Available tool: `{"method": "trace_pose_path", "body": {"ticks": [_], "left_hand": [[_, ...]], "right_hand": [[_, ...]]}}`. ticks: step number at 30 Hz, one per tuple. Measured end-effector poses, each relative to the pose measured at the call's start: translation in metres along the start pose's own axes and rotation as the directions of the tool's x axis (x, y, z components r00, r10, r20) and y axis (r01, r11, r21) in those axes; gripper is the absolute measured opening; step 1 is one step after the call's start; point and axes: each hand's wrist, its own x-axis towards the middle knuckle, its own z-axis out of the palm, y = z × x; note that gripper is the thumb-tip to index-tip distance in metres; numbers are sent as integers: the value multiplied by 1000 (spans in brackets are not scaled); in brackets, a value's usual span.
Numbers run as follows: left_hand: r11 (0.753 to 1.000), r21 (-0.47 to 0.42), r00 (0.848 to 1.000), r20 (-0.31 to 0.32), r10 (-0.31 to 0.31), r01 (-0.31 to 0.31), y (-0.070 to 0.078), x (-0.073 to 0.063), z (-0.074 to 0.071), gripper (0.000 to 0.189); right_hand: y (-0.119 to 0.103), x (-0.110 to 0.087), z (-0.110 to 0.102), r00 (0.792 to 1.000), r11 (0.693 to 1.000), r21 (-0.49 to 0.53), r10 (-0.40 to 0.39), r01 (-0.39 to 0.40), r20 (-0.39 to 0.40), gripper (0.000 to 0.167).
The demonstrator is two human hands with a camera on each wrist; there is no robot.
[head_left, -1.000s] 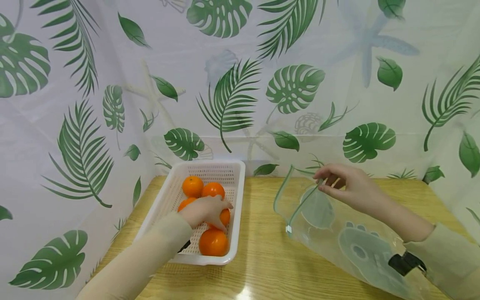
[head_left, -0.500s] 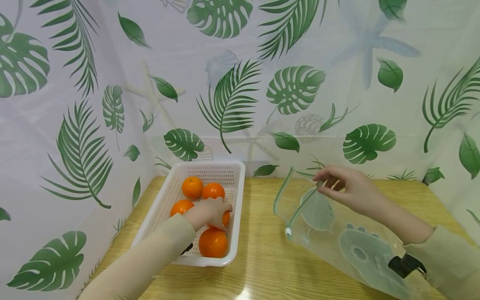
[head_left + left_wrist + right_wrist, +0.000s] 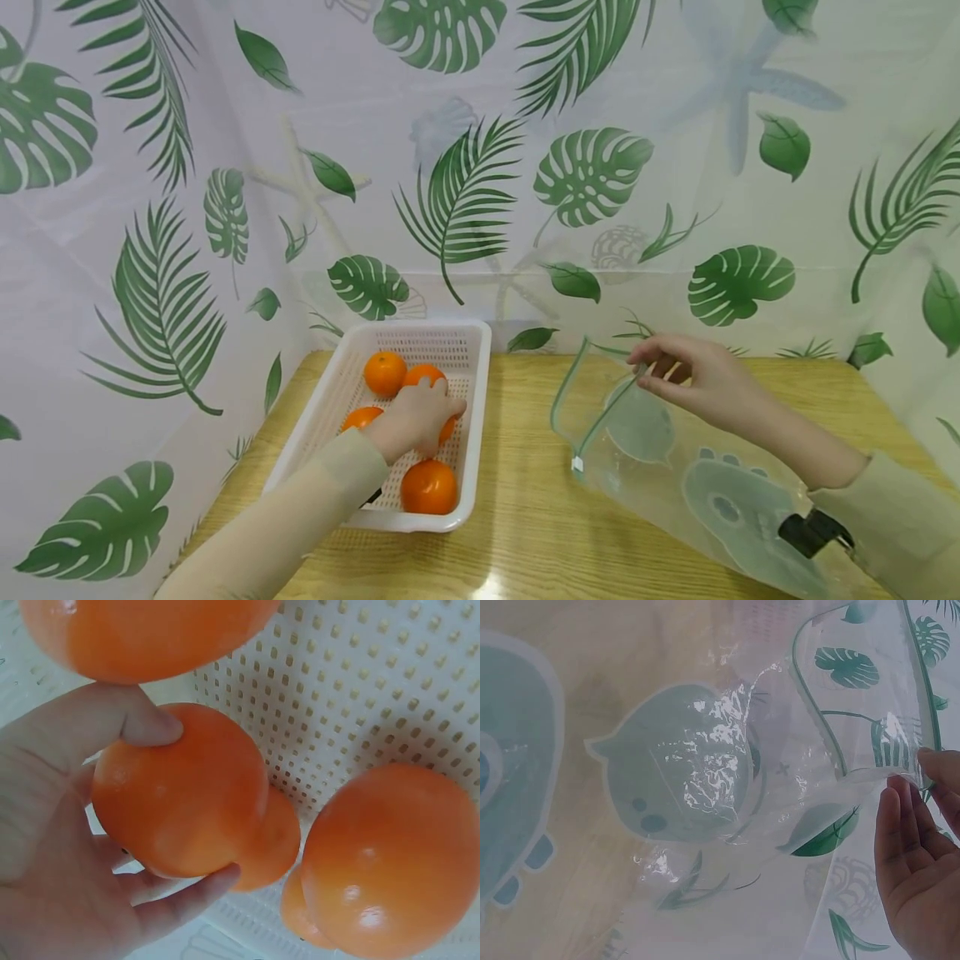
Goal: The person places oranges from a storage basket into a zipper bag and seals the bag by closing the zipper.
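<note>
My left hand (image 3: 417,417) reaches into the white perforated plastic basket (image 3: 472,467) and grips an orange (image 3: 187,787), mostly covered by the hand in the head view. In the left wrist view, the thumb lies on one side of it and fingers curl round the other. Nearest to that hand are other oranges, one in front (image 3: 429,487) and one behind (image 3: 424,375). My right hand (image 3: 693,371) pinches the green-edged mouth of a clear zip bag (image 3: 637,425) between thumb and fingers. The bag's mouth stands open toward the basket, and pale green cartoon shapes are printed on its side.
A white slider (image 3: 577,463) sits at the near corner of the bag's mouth. Between basket and bag is bare wooden table (image 3: 517,467). A leaf-patterned white sheet (image 3: 480,208) walls in the back and sides. More oranges (image 3: 385,373) lie in the basket's left part.
My left hand has shifted slightly toward the back of the basket, its fingers now overlapping the rear orange, while the front orange shows more fully. The right hand and bag have barely moved.
</note>
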Motion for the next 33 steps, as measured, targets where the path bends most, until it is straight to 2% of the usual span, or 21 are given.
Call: {"method": "trace_pose_path", "body": {"ticks": [9,20,33], "left_hand": [[997,33,996,-44,74,-72,-6,2,1,57],[985,39,983,-77,168,-166,-15,-5,0,65],[987,-31,985,-70,155,-158,-26,-9,-7,69]], "right_hand": [[-1,2,-1,1000,1000,-19,-2,2,6,21],[-2,2,1,1000,1000,-4,-1,1,15,21],[-4,2,1,1000,1000,-2,9,-9,15,21]]}}
